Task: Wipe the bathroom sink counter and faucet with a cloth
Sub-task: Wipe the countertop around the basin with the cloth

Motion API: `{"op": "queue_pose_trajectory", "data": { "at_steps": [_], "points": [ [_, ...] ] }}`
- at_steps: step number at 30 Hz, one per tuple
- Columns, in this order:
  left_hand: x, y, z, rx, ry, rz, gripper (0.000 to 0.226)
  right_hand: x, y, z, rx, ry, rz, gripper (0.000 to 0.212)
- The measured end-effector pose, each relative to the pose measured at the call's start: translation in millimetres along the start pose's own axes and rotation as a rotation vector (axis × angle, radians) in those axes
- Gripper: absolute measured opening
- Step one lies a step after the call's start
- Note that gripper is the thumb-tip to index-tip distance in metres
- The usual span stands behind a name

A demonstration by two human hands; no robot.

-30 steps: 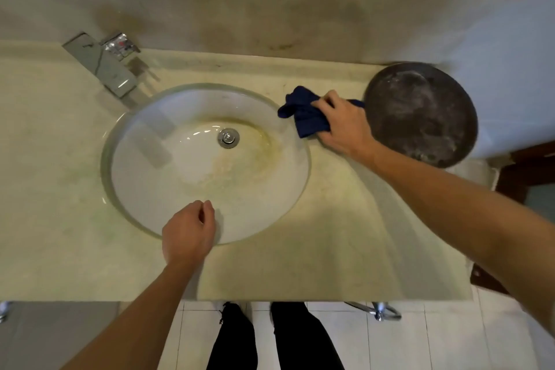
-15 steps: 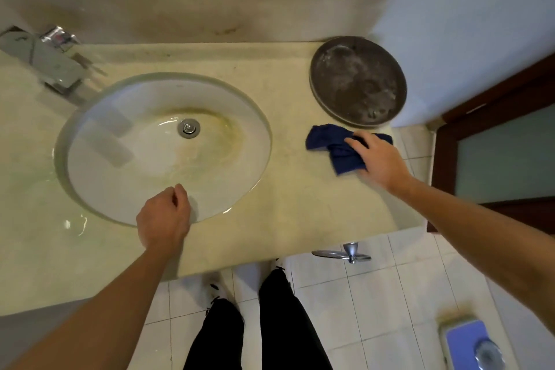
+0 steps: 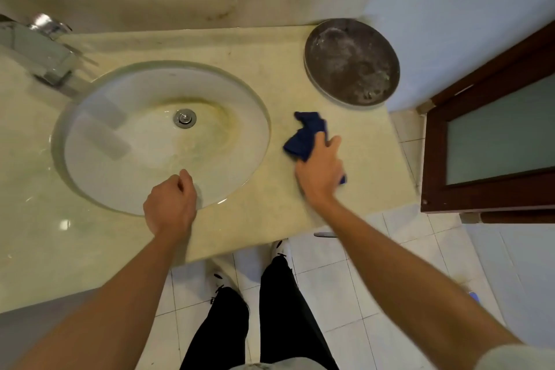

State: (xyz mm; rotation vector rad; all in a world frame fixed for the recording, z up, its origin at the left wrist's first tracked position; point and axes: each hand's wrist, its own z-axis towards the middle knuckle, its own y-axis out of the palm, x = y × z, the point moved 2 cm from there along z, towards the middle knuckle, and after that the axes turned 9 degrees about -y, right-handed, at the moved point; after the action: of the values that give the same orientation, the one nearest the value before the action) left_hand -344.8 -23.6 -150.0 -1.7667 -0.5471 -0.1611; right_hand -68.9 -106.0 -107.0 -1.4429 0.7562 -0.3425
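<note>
Here, blue cloth pressed under right hand, left hand at sink rim

Counter w/ cloth, round tray

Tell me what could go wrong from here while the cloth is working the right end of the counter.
The right hand presses the blue cloth close to the round dark tray; a wide stroke might knock it. The counter ends just right of the cloth, so it might slip off. The faucet sits far left, easily missed.
</note>
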Motion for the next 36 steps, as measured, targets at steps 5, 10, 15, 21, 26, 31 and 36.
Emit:
{"op": "queue_pose_trajectory", "data": {
  "at_steps": [5,10,15,21,26,31,36],
  "points": [
    [-1.0,-5.3,-1.5,-0.009,0.009,-0.048,0.058,-102.4,23.9,-50.2,-0.184,-0.19,0.228,0.041],
    [-2.8,-5.8,-1.2,-0.014,0.031,-0.051,0.058,-65.4,-18.7,-24.8,-0.249,0.041,0.91,0.007],
    [-0.7,-4.1,-0.4,-0.026,0.026,-0.043,0.058,70.9,-100.7,27.0,-0.007,0.171,0.884,0.022],
    [-0.6,-0.9,2.2,-0.027,0.025,-0.005,0.057,205.7,-125.6,47.1,-0.061,0.075,0.283,0.02],
    [-2.3,1.4,2.8,-0.016,0.018,-0.018,0.058,206.2,-76.0,13.7,-0.158,-0.023,0.094,0.031],
    [-1.5,-2.3,0.8,-0.025,-0.013,-0.069,0.06,138.1,-31.4,-21.1,0.017,-0.031,0.081,0.037],
    [-4.9,-5.5,3.0,-0.062,-0.054,-0.195,0.059,33.4,2.1,-14.8,-0.012,-0.248,0.085,0.039]
  ]
}}
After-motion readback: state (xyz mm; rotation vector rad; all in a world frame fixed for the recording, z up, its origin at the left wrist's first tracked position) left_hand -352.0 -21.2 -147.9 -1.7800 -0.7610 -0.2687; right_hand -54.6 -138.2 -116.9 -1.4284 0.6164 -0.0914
